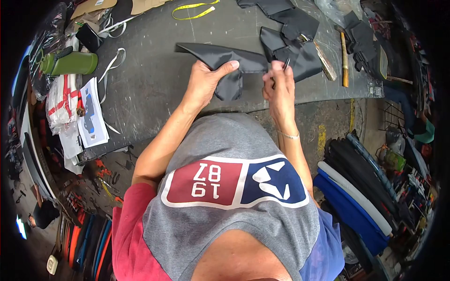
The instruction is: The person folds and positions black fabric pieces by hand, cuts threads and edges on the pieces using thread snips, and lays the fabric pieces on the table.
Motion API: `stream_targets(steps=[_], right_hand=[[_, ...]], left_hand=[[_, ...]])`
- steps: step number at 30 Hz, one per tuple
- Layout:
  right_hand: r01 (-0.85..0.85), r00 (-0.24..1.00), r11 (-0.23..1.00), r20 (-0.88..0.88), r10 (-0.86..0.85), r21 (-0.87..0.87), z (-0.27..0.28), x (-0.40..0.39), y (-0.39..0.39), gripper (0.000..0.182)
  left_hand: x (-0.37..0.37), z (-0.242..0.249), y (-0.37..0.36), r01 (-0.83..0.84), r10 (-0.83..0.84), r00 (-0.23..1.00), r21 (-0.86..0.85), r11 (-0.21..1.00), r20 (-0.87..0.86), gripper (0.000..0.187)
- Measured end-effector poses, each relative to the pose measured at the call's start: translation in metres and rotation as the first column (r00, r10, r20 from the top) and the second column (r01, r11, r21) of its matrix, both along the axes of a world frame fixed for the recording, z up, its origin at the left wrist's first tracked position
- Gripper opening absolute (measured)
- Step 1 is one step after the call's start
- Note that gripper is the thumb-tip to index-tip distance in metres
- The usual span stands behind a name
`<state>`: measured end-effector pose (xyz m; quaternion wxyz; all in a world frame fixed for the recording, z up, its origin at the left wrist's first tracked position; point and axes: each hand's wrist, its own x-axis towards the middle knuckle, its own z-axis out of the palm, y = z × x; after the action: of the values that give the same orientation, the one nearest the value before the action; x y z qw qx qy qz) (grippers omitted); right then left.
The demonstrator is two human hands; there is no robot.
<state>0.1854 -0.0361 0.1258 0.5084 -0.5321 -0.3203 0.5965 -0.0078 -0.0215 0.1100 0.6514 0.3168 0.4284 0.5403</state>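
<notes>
A piece of black fabric [227, 86], folded and partly raised off the dark worktable [159, 70], is gripped by my left hand [206, 82], the thumb pressing on top. At the fabric's right end, my right hand [281, 84] has its fingers curled around a small dark pointed tool [287, 62]; motion blur and the fingers hide most of it, so its exact kind does not show. Just beyond my right hand lie more black fabric pieces [300, 58], loosely overlapping.
A yellow tape measure [194, 6] lies at the far edge. A wooden-handled tool [345, 58] and a brush-like tool [326, 61] lie to the right. On the left are a green bottle [75, 63] and printed sheets [91, 112]. Fabric rolls [351, 201] stand below right.
</notes>
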Motion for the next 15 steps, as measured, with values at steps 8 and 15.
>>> stream_targets(steps=[8,15], right_hand=[[-0.517,0.855,0.843,-0.137,0.501,-0.147,0.014,0.011,-0.031,0.042],[-0.576,0.796,0.797,-0.346,0.496,-0.183,0.013,0.010,-0.025,0.043]], left_hand=[[-0.003,0.008,0.005,0.050,-0.049,0.988,0.001,0.999,-0.144,0.020],[-0.006,0.018,0.004,0.138,-0.130,0.953,0.010,0.990,-0.273,0.022]])
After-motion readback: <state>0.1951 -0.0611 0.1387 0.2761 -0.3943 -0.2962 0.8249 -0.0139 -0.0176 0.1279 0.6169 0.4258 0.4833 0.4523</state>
